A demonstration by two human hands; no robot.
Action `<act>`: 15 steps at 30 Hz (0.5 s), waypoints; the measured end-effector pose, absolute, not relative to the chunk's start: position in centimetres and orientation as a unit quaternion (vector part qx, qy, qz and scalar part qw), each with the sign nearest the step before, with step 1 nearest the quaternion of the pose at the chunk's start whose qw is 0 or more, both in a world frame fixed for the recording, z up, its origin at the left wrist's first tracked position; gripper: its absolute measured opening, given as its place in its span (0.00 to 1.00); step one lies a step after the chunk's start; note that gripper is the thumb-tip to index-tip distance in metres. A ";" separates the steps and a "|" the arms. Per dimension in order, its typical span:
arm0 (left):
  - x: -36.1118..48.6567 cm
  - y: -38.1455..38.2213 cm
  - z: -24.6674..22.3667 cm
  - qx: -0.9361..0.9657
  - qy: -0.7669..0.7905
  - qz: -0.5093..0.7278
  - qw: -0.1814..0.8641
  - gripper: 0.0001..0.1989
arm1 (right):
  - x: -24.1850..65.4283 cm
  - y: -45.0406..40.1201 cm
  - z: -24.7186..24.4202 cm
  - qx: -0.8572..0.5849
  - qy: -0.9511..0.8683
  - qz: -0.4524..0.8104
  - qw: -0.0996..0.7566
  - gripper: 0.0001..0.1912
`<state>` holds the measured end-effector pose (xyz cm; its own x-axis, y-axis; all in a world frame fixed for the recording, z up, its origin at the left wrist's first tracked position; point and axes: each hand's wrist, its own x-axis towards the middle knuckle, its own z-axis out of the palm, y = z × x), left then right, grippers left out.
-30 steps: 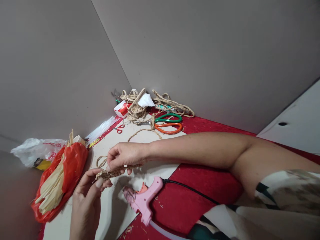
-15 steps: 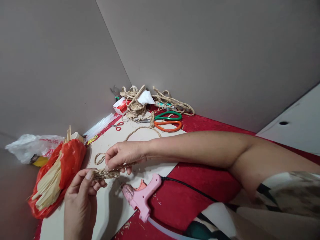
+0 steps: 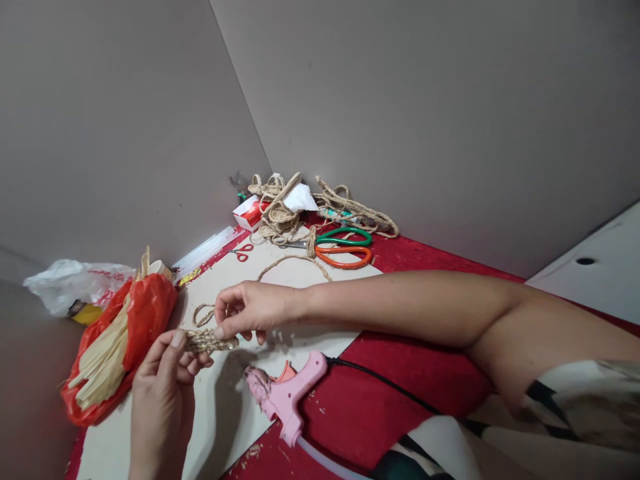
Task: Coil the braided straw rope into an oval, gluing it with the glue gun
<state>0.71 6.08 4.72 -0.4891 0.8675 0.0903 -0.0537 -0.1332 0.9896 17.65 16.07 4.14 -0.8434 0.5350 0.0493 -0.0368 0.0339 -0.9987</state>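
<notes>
Between my hands is a small piece of coiled braided straw cord, held above the pale board. My left hand grips its left end between thumb and fingers. The thumb and fingertips of my right hand pinch its upper right edge. A loop of the same cord shows behind my right hand, and more cord curves across the board beyond my wrist. Below my right hand a pink glue gun lies with a glue stick in its rear and its nozzle toward the braided piece.
Scissors with green and orange handles, small red scissors and a heap of braided cord lie at the back. A red bag of pale husks sits left. Glue sticks run along the wall. A black cable crosses the red cloth.
My right fingers have shifted down onto the braided piece's top edge, and the cord strand under them has been laid against it. The whole view has moved slightly.
</notes>
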 end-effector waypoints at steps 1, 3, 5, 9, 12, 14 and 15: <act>0.7 6.1 4.7 0.361 0.555 0.662 0.352 0.09 | 17.6 16.0 4.0 -0.182 -0.699 0.652 0.232 0.09; 0.6 6.2 4.8 0.353 0.549 0.670 0.354 0.08 | 17.4 15.6 3.6 -0.180 -0.728 0.601 0.276 0.07; 0.5 6.1 4.8 0.346 0.542 0.679 0.354 0.07 | 17.3 15.3 3.3 -0.174 -0.761 0.537 0.320 0.06; 0.3 6.0 4.9 0.336 0.533 0.690 0.356 0.06 | 17.4 14.5 2.9 -0.152 -0.824 0.413 0.356 0.14; 0.1 6.1 4.8 0.329 0.530 0.695 0.357 0.06 | 17.6 14.2 2.6 -0.141 -0.858 0.348 0.350 0.22; -0.1 6.2 4.7 0.325 0.531 0.695 0.361 0.06 | 17.6 14.1 2.4 -0.134 -0.877 0.304 0.346 0.26; -0.1 6.2 4.6 0.324 0.531 0.694 0.363 0.07 | 17.7 14.1 2.3 -0.129 -0.890 0.271 0.343 0.27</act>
<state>-0.15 6.22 4.62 -0.5272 0.8473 0.0640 -0.1606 -0.1734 0.9717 17.65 14.11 2.26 -0.7312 0.4154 0.5411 0.0431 0.8198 -0.5710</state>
